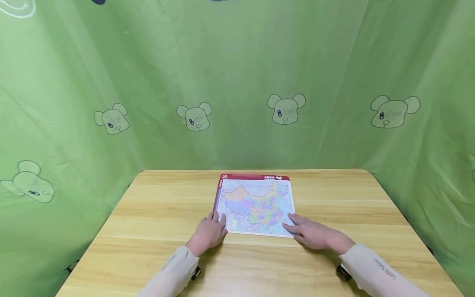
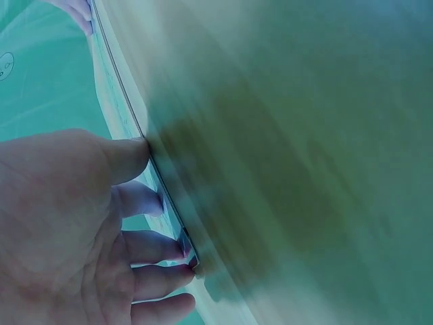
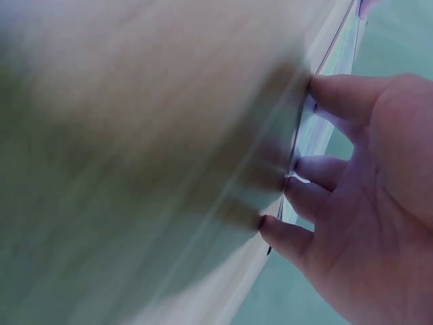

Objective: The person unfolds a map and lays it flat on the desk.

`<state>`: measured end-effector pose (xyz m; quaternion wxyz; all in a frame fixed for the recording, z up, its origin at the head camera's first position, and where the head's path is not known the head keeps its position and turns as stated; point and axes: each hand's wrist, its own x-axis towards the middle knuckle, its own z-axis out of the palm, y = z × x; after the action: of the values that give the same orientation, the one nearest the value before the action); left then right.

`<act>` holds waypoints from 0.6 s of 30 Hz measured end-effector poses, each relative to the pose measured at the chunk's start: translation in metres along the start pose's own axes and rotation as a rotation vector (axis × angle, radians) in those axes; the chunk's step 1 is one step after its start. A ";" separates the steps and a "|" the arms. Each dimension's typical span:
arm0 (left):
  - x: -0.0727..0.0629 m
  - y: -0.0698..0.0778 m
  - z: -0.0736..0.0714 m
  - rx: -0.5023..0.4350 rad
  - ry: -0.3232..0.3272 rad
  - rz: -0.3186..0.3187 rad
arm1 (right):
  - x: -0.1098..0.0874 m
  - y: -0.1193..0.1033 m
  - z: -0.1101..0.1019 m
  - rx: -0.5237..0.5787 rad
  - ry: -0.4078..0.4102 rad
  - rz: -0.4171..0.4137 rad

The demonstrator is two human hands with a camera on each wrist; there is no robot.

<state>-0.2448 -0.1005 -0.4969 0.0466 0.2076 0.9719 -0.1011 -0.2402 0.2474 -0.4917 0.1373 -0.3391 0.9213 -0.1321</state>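
A flat map board (image 1: 256, 204), printed with a coloured map of China under a red header strip, lies face up on the wooden table. My left hand (image 1: 209, 232) rests at its near left corner. In the left wrist view, the thumb of my left hand (image 2: 74, 217) touches the board's near edge while other fingers reach over the top and the left edge. At the near right corner is my right hand (image 1: 315, 233), fingers spread and fairly straight. The right wrist view shows the thumb and fingertips of my right hand (image 3: 372, 183) against the board's edges.
The pale wooden table (image 1: 159, 206) has rounded far corners and surrounds the board. Behind it and at both sides hangs a green curtain (image 1: 237, 144) with bear-head prints. Dark wrist devices (image 1: 343, 272) sit at both cuffs.
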 end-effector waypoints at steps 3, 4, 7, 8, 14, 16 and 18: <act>-0.001 -0.001 0.001 0.006 -0.002 0.004 | 0.000 0.001 0.001 -0.026 0.003 -0.013; -0.001 0.000 0.001 0.007 -0.003 0.007 | 0.000 0.001 0.001 -0.036 0.004 -0.020; -0.001 0.000 0.001 0.009 0.015 0.017 | -0.002 0.002 0.001 -0.074 0.022 -0.046; -0.001 0.000 0.001 0.011 0.021 0.019 | -0.002 0.003 0.001 -0.082 0.029 -0.052; 0.000 0.000 0.000 0.015 0.024 0.024 | -0.003 0.002 0.001 -0.096 0.048 -0.069; -0.001 0.001 0.001 0.015 0.020 0.026 | -0.003 0.001 0.000 -0.100 0.045 -0.073; -0.002 0.001 0.002 0.018 0.020 0.027 | -0.003 0.001 0.001 -0.105 0.042 -0.073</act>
<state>-0.2430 -0.1008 -0.4985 0.0365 0.2219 0.9685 -0.1071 -0.2385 0.2498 -0.4920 0.0953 -0.3763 0.9166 -0.0956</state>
